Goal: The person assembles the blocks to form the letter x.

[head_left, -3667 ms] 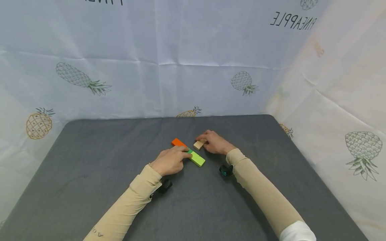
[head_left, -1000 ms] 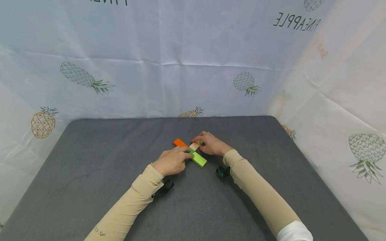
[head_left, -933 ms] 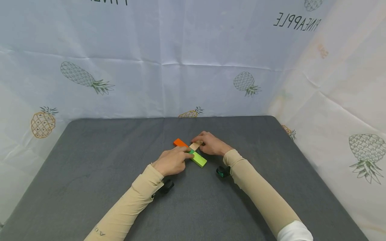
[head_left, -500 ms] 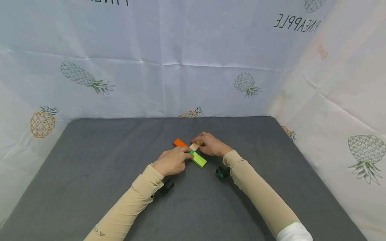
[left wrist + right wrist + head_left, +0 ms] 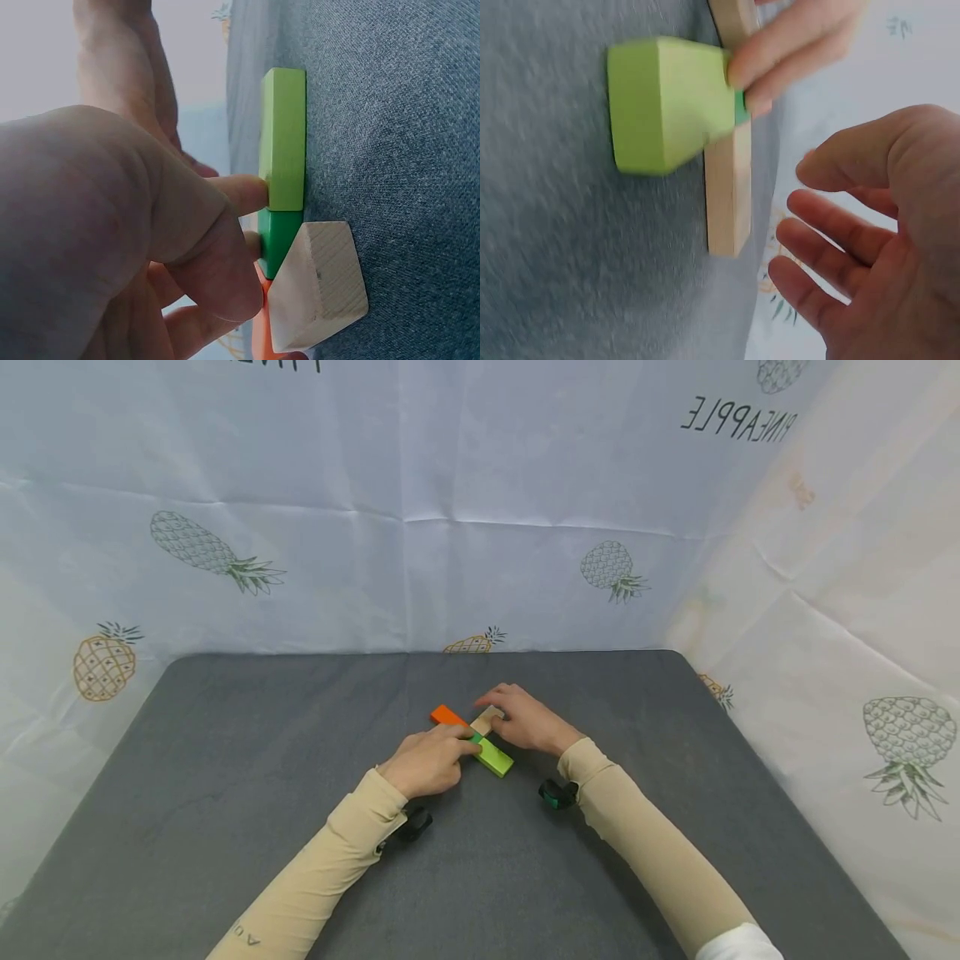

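Small blocks lie in a cross: orange (image 5: 448, 716), lime green (image 5: 495, 757), a dark green one (image 5: 476, 737) at the middle, and a plain wooden block (image 5: 486, 721) toward the far right. A second plain wooden block (image 5: 319, 285) extends toward the near left; my left hand hides it in the head view. My left hand (image 5: 423, 762) rests over the blocks, one fingertip on lime, another on dark green, the thumb beside the near wooden block. My right hand (image 5: 528, 720) hovers by the far wooden block, fingers spread, holding nothing; the right wrist view shows a gap.
Grey cloth covers the table (image 5: 262, 860). A white curtain with pineapple prints (image 5: 480, 527) hangs behind its far edge, and a similar curtain (image 5: 862, 652) stands along the right. Black wrist cameras (image 5: 558, 793) hang beneath both wrists.
My right hand has slid the far wooden block left against the dark green one, then spread its fingers and let go. My left hand stays over the blocks.
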Demonstrator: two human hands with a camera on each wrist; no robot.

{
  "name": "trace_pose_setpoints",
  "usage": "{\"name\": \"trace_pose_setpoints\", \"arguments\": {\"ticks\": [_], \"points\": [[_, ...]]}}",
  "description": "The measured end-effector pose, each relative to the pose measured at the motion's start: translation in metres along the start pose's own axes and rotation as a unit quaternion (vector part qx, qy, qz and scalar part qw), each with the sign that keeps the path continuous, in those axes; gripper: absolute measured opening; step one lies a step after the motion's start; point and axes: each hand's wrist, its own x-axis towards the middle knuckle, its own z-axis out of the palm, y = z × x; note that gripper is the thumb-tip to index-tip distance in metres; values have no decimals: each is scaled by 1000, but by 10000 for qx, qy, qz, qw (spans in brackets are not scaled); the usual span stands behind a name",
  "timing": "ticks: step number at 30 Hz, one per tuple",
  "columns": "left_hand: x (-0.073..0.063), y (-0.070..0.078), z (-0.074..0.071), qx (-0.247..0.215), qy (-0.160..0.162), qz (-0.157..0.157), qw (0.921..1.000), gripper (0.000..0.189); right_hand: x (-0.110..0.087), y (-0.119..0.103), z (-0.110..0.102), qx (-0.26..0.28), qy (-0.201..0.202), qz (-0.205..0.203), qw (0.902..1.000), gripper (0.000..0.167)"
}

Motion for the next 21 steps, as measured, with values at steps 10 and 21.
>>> {"name": "trace_pose_setpoints", "arguments": {"ticks": [10, 21], "points": [[-1, 1, 1, 19, 15, 20, 10000, 49, -5, -8, 4, 64, -46, -120, 9999, 38], [-1, 1, 1, 49, -14, 41, 10000, 48, -10, -8, 12, -107, -26, -554, 9984, 33]]}}
